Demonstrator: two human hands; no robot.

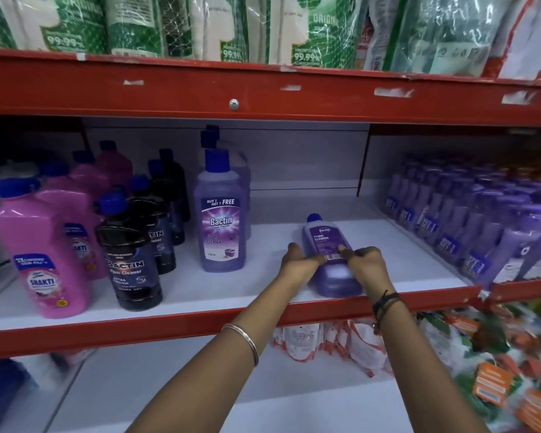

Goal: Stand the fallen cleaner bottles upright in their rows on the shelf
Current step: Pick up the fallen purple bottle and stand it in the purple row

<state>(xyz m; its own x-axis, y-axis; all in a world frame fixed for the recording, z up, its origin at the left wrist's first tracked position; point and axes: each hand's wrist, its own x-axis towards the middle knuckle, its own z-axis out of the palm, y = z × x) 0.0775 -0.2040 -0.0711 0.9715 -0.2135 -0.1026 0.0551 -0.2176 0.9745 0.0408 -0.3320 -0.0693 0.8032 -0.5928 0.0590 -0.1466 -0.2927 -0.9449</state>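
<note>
Purple fallen bottle point(330, 254), left hand point(297, 260), right hand point(367, 264) gripping

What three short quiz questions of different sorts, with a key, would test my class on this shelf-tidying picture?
1. True or false: the purple Bactin floor cleaner bottle between the hands stands upright.
2. Multiple choice: its blue cap points toward A) the shelf's back, B) the shelf's front edge, C) the left.
3. Fill in: the left hand and right hand both grip this bottle near its ____.

Key: 1 false, it lies on its side on the white shelf. 2 A. 3 base, by the barcode.
</note>
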